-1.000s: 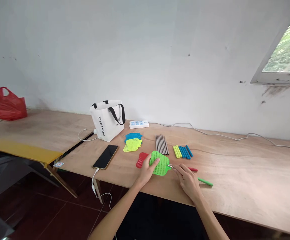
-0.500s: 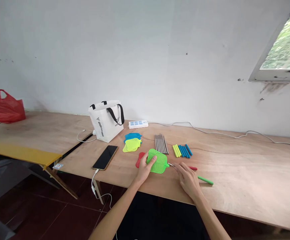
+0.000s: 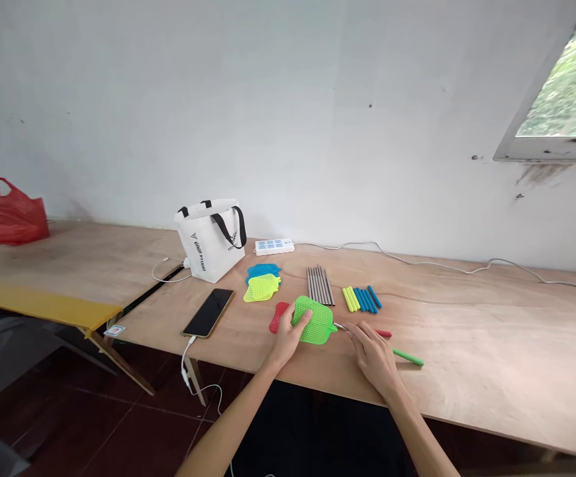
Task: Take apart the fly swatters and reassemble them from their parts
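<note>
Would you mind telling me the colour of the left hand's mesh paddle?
The mesh paddle in the left hand is bright green; see the head view.

Left hand point(image 3: 287, 334), bare; right hand point(image 3: 373, 352), bare; forearms point(image 3: 241, 411), slim, uncovered; clothing point(image 3: 318, 430), black, detail indistinct, below the desk's near edge point(image 3: 328, 388).

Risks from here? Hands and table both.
1. The right hand grips a thin metal rod at the narrow neck of the green mesh head in the left hand; an off-line push might bend the neck or slip.
2. The white cable from the phone hangs over the table's front edge; a snag could drag the phone.
</note>
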`<state>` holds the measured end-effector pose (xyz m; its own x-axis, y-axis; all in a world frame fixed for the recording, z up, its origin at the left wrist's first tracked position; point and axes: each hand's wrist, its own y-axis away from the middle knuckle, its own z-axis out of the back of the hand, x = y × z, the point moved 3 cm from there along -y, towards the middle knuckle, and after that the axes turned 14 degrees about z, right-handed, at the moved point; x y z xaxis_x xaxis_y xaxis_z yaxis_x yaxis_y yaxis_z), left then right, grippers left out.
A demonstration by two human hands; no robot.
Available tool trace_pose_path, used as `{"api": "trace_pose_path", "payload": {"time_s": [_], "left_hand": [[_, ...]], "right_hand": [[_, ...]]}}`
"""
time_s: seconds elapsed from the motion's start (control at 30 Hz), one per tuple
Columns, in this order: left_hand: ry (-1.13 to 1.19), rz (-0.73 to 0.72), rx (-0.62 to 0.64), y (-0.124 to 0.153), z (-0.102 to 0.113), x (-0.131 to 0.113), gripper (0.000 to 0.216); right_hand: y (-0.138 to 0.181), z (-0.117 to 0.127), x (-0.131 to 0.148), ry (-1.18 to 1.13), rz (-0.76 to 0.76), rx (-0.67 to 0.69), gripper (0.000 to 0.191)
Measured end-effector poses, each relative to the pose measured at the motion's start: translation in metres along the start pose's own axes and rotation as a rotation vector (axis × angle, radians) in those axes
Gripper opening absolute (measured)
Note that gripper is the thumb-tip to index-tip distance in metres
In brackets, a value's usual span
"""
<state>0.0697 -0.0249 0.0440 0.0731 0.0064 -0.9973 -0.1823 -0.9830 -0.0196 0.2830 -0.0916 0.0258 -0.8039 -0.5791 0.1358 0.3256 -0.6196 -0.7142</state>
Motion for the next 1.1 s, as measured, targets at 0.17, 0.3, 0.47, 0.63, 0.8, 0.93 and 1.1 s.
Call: {"api": "trace_pose_path", "payload": {"time_s": [0.17,0.3,0.47,0.63,0.8,0.93,1.1], "left_hand": [[-0.011,-0.007,0.029,0.003,-0.002,-0.003,0.035],[-0.017,-0.014,0.042,0.005,-0.004,-0.006,0.035],[-0.039,0.008,0.155,0.008,-0.011,-0.005,0.044],[-0.003,0.001,0.042,0.004,-0.006,-0.002,0.043],[-0.001,-0.011,-0.011,0.001,-0.001,-0.002,0.041],[-0.024,-0.014,0.076,0.006,-0.007,-0.003,0.042],[-0.028,-0.008,0.117,0.009,-0.011,-0.003,0.042]], "right_hand": [[-0.001,0.001,0.0,0.014,-0.014,-0.006,0.037],[-0.001,0.001,0.002,-0.006,-0.016,0.013,0.038],[-0.001,-0.001,0.004,-0.068,0.044,0.045,0.038],[0.0,0.001,0.001,-0.012,-0.002,-0.002,0.035],[0.001,0.0,-0.001,-0.01,-0.003,-0.006,0.035],[0.002,-0.001,-0.001,-0.034,0.023,0.018,0.036],[0.002,-0.001,0.001,-0.037,0.032,0.029,0.037]]}}
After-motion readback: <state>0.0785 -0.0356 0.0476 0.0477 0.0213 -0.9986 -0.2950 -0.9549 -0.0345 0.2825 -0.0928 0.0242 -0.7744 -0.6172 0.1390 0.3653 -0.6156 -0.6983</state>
